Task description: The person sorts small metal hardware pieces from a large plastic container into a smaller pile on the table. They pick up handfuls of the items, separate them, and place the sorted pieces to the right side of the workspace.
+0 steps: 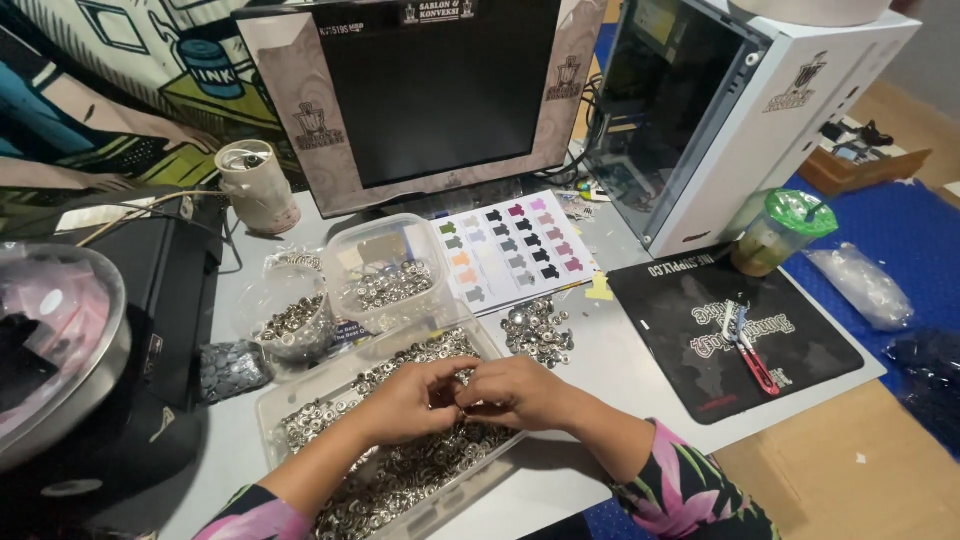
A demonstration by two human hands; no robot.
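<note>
A: Thing in hand?

B: Snap [462, 408], tiny, silver, pinched where both sets of fingertips meet. Barely visible, mostly hidden by fingers.

A: Hands?

B: Left hand [405, 398] and right hand [520, 392] pressed together at the tips, each clamped on the snap from its own side. Fingers curled, wrists low, floral sleeves behind.

A: Where exactly?

B: Just above the tray [262, 405], clear plastic, near edge of desk [620, 370]. Full of loose snaps [400, 470]. Hands over the middle, not resting in the heap as far as can be told.

A: Step?

B: Looks like fitting or pulling apart one piece, mid-pinch. Which of the two, cannot tell. Not yet put down.

A: Needs for the next move?

B: Judging only: fine fingertip grip, steady pressure, no slip into the heap, or lost among look-alikes.

A: Around it?

B: Behind the tray, clear tub [340, 240] with more snaps. Left of that, bag [290, 320], same stuff. Right, loose pile [538, 330] on bare desk. Further back, colour chart [515, 250] lying flat, then monitor [440, 90], dark. Far right, black mat [700, 380] with red-and-blue cutter [750, 350], cup [785, 230] with green lid, white PC case [760, 130].
</note>
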